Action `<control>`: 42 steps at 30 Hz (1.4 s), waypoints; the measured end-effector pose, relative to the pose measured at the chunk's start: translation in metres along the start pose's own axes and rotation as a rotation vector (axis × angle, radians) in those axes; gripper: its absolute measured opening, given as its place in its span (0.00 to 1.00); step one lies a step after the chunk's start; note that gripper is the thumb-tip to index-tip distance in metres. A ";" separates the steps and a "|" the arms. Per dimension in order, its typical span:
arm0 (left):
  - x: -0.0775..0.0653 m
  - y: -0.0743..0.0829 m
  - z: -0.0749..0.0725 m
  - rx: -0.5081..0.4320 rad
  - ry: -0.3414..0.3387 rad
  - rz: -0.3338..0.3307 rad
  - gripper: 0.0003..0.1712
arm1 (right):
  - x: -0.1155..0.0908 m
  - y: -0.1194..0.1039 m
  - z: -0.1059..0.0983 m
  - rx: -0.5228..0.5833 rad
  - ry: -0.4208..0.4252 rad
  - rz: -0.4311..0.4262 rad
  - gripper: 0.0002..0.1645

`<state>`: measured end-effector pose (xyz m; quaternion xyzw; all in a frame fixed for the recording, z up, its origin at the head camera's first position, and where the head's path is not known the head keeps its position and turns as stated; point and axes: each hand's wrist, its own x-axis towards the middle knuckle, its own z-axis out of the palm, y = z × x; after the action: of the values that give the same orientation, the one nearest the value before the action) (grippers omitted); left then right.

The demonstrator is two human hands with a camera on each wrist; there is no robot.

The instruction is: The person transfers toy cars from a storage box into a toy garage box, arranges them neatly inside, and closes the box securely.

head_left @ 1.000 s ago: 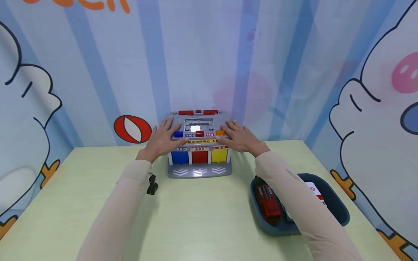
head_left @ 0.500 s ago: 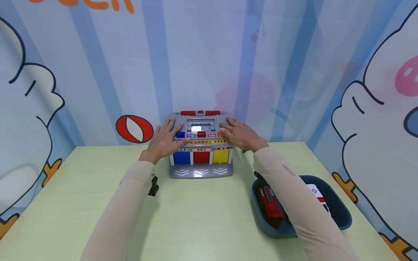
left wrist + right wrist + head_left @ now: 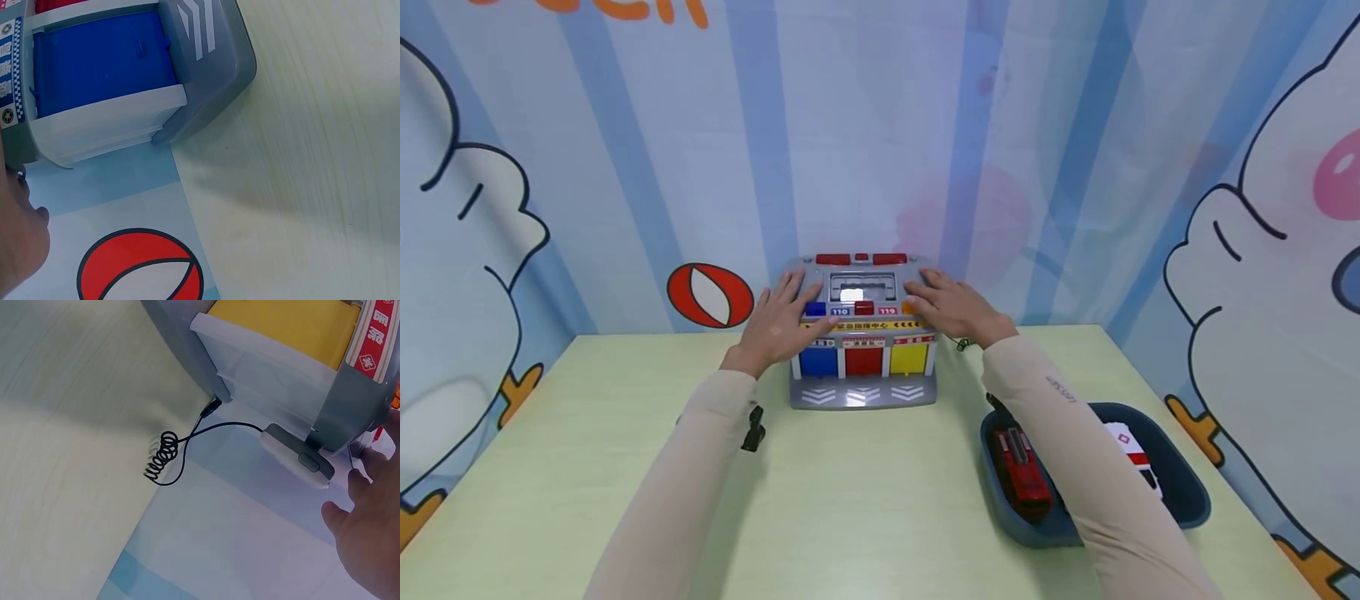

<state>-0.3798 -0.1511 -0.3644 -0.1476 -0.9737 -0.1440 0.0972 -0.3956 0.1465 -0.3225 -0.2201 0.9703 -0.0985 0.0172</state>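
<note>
Grey plastic forms the body of the toy station, which is stood on the worktop before a striped backdrop. The station's upper left side is partly covered by the left hand; its fingers are held straight and spread, with the thumb stretched over the station's front. The upper right side is covered by the right hand, its fingers likewise extended, and the orange button is partly hidden by it. From both wrists, the hands are cut off by the picture's edge. Right of the station, a coiled cord and a handset are shown clearly only from the right wrist. Nearer the wearer, right of the station, a tray is crossed by the right sleeve; a red toy truck is left visible, while a white toy is partly concealed.
</note>
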 end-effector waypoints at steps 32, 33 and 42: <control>0.000 0.001 0.003 -0.009 -0.016 0.009 0.48 | -0.008 0.004 -0.001 0.029 0.026 -0.018 0.36; 0.000 0.001 0.002 -0.012 -0.015 0.008 0.48 | -0.010 0.005 -0.003 0.034 0.024 -0.026 0.36; 0.001 -0.001 0.001 -0.016 -0.007 0.006 0.48 | -0.031 0.019 -0.014 0.084 -0.023 -0.070 0.39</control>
<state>-0.3812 -0.1511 -0.3653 -0.1520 -0.9723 -0.1510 0.0929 -0.3766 0.1788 -0.3130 -0.2541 0.9568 -0.1373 0.0343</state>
